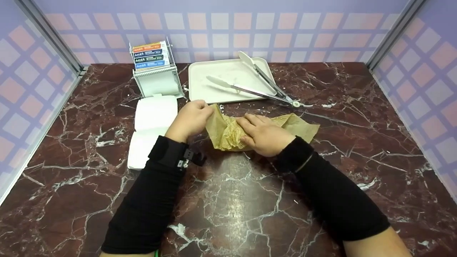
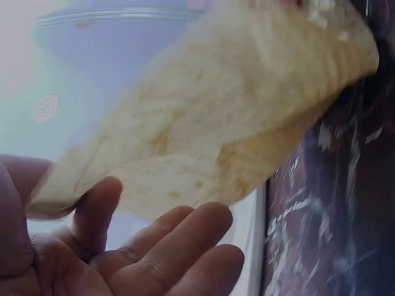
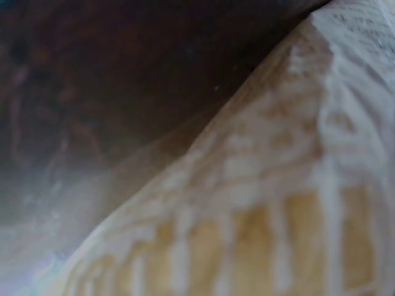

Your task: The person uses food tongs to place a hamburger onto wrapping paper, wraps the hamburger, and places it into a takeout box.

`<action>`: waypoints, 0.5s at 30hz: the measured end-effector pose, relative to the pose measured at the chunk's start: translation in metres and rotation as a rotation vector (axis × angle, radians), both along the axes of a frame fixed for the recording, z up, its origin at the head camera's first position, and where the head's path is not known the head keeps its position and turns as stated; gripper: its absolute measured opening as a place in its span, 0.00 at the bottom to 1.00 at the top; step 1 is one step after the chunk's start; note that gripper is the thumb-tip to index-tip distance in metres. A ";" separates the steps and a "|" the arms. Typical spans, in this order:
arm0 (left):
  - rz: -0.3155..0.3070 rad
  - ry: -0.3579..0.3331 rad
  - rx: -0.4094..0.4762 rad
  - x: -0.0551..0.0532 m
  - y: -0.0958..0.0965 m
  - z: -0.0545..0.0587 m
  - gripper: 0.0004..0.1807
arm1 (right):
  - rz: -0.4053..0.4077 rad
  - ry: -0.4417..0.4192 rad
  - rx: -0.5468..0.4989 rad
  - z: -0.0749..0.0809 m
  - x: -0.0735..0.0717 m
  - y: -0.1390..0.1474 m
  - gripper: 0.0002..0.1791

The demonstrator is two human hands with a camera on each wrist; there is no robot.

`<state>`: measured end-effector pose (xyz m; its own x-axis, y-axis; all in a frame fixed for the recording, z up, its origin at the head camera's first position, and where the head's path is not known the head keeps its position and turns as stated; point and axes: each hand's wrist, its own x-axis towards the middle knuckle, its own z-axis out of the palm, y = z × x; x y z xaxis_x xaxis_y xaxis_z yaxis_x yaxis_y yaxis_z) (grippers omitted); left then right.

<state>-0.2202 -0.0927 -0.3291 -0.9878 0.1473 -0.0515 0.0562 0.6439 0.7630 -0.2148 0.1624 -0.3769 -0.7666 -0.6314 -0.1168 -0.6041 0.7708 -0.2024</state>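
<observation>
A tan paper wrapper (image 1: pixel 232 135), crumpled and bunched in the middle, lies across the table in front of the person. The left hand (image 1: pixel 191 119) pinches its left end and lifts it off the table; the left wrist view shows the paper's corner (image 2: pixel 62 191) between thumb and index finger, other fingers loose. With fingers spread and fairly straight, the right hand (image 1: pixel 266 137) presses on the bunched middle from above. Past that hand the paper's right end fans out flat. The right wrist view has printed paper (image 3: pixel 278 185) close up. Whatever the wrapper may contain is hidden.
Left of the hands, a white hinged takeaway box (image 1: pixel 153 117) lies opened out. Behind it stands a rack (image 1: pixel 157 82) with several coloured boxes (image 1: pixel 150 57). Metal tongs (image 1: pixel 255 92) rest across a cream tray (image 1: pixel 203 94) at the back. White crumbs dot the table nearby.
</observation>
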 end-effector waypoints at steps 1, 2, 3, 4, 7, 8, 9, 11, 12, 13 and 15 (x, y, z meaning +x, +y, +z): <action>0.002 -0.006 0.018 0.000 0.001 -0.001 0.21 | 0.000 0.001 0.002 0.000 0.000 0.000 0.38; 0.004 -0.013 0.038 0.000 0.003 -0.002 0.21 | 0.000 0.001 0.001 0.000 0.000 0.000 0.38; 0.006 -0.027 0.062 0.001 0.005 -0.003 0.21 | -0.002 0.002 0.003 0.000 0.000 0.000 0.38; 0.007 -0.042 0.093 0.001 0.007 -0.003 0.21 | -0.002 0.002 0.003 0.000 0.001 0.000 0.38; 0.003 -0.114 0.258 0.004 0.015 -0.006 0.19 | -0.002 0.002 -0.005 0.001 0.001 0.000 0.38; 0.005 -0.141 0.331 0.005 0.018 -0.007 0.18 | -0.003 0.003 -0.007 0.001 0.001 0.000 0.38; 0.008 -0.168 0.404 0.006 0.022 -0.007 0.18 | -0.003 0.004 -0.007 0.001 0.001 0.000 0.38; 0.000 -0.227 0.569 0.008 0.028 -0.009 0.17 | -0.002 0.004 -0.010 0.001 0.002 0.000 0.38; -0.008 -0.261 0.642 0.010 0.031 -0.010 0.17 | -0.003 0.004 -0.007 0.001 0.002 0.000 0.38; -0.016 -0.293 0.694 0.011 0.034 -0.010 0.18 | -0.004 0.002 -0.004 0.001 0.002 0.000 0.38; -0.038 -0.345 0.739 0.014 0.038 -0.010 0.25 | -0.008 -0.007 0.008 0.001 0.002 0.000 0.39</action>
<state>-0.2065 -0.0550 -0.3394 -0.9276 0.2953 -0.2287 -0.2481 -0.0296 0.9683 -0.2133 0.1619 -0.3757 -0.7710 -0.6240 -0.1273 -0.5961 0.7775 -0.2005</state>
